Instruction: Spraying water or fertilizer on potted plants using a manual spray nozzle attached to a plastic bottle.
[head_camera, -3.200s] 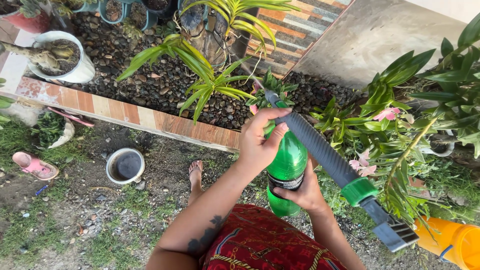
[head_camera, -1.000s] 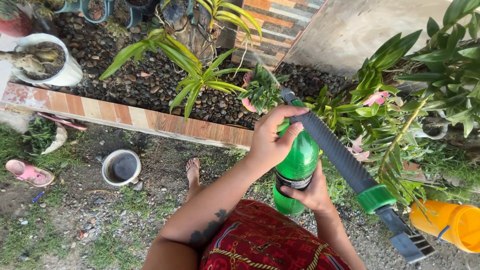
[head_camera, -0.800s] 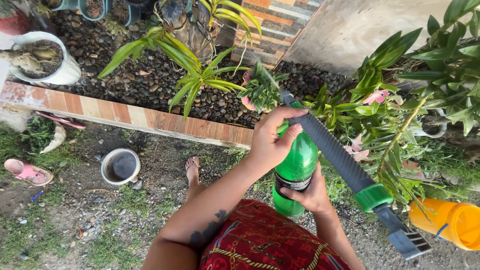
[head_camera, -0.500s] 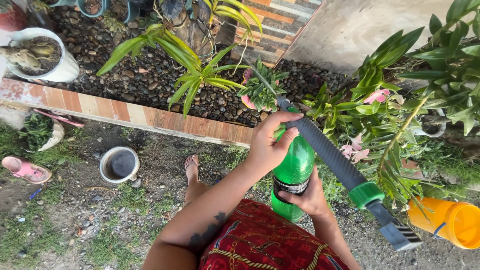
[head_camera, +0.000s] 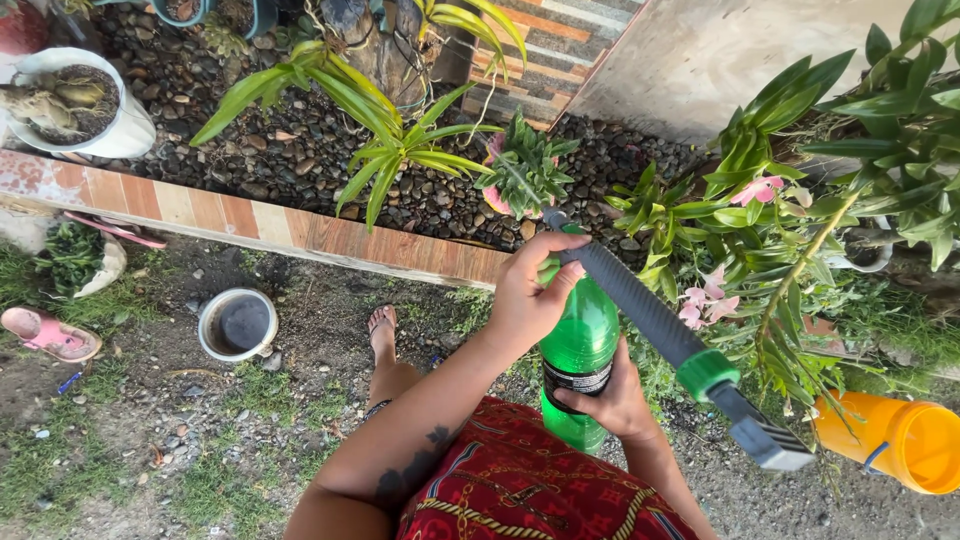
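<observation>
Two bare hands keep hold of the translucent green plastic spray bottle (head_camera: 578, 345), just as they did a few seconds back. The left hand (head_camera: 525, 295) is wrapped over the top of the bottle, fingers closed around the near end of the long ribbed grey pump barrel (head_camera: 630, 305). The right hand (head_camera: 613, 400) grips the bottle low down, by its dark label, fingers curled tight against the plastic. Since the earlier picture the bottle and both hands have drifted slightly down and toward the person, and the nozzle now points at the small spiky-leaved plant with pink blooms (head_camera: 522, 175) rather than lying over it. The barrel's green collar (head_camera: 705, 372) and flat grey handle end (head_camera: 768, 443) stick out to the right of the bottle much as before.

To the left of the bottle, on the bare ground, stands a round white pot (head_camera: 236, 325) with a dark inside; I cannot tell whether that is soil or water. Far to the upper left of the bottle, a white planter (head_camera: 128, 133) holds soil and a stubby pale stump. To the lower right of the bottle an orange plastic container (head_camera: 900, 443) lies on its side; its contents are hidden. Beyond the bottle, a tiled brick kerb (head_camera: 250, 225) borders a bed of dark pebbles (head_camera: 290, 150) from which long-leaved green plants (head_camera: 385, 145) grow.
</observation>
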